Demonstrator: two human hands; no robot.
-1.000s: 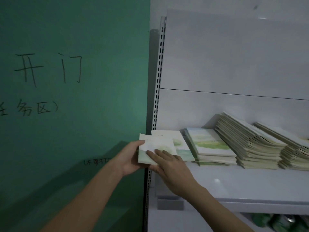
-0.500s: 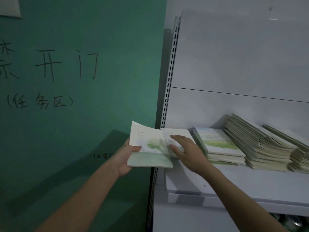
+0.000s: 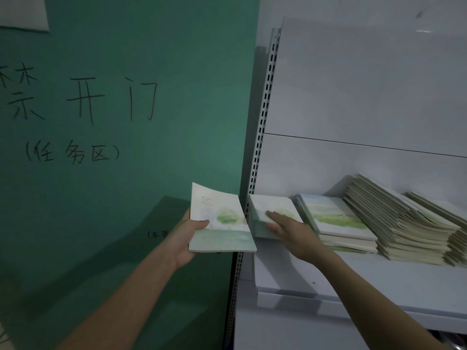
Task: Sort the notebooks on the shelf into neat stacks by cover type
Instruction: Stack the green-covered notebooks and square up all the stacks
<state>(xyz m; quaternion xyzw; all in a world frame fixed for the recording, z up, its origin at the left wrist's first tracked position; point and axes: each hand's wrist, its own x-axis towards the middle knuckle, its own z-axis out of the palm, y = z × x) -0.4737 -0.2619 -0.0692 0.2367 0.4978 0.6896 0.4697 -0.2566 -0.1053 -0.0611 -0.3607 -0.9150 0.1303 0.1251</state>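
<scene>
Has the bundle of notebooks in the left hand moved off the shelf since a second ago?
Yes. The notebooks gripped by the left hand overlapped the slotted upright earlier; now they sit left of it, off the shelf.

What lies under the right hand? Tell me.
The right hand lies flat on a small notebook stack at the shelf's left end. How many notebooks it holds cannot be told.

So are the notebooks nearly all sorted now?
Not yet. One flat stack with meadow covers looks tidy. The left hand grips a bunch of tree-cover notebooks, while the right hand rests on a small pile on the shelf. The two slanting piles look unsorted.
</scene>
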